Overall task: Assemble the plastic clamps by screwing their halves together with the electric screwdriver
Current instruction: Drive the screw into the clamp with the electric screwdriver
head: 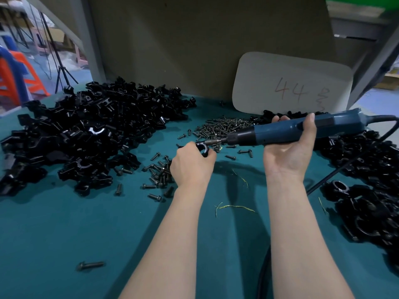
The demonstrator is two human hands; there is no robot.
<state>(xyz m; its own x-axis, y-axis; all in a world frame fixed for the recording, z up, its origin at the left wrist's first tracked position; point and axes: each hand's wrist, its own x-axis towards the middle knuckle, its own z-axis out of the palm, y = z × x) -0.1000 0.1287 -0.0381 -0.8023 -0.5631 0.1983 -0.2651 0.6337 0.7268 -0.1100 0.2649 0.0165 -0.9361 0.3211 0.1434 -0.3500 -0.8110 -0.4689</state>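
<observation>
**Driving a screw into a hand-held clamp**

At far left, a heap of black clamp halves (86,134) covers much of the green bench (64,234). One stray screw (90,265) lies alone near the front. A scatter of loose screws (159,173) lies just left of the left hand (190,165). The fingers of this hand are curled round a single clamp (203,147), which is held, it seems, just clear of the bench. A larger pile of screws (222,126) sits beyond it.

The electric screwdriver (291,128) lies nearly level, its bit meeting the clamp's right side; whether a screw is seated on the bit cannot be told. The right hand (291,147), palm up, wraps thumb and fingers round the tool's blue body. Behind it stands a pale card (291,83) marked "44". At right lie what appear to be finished clamps (367,201), with the tool's cable (336,171) running beside them.

Step judged in hand: fastening the halves of the held clamp. The next move calls for bit and screw in line, pressure along the axis, and a left-hand grip that resists the twist.
</observation>
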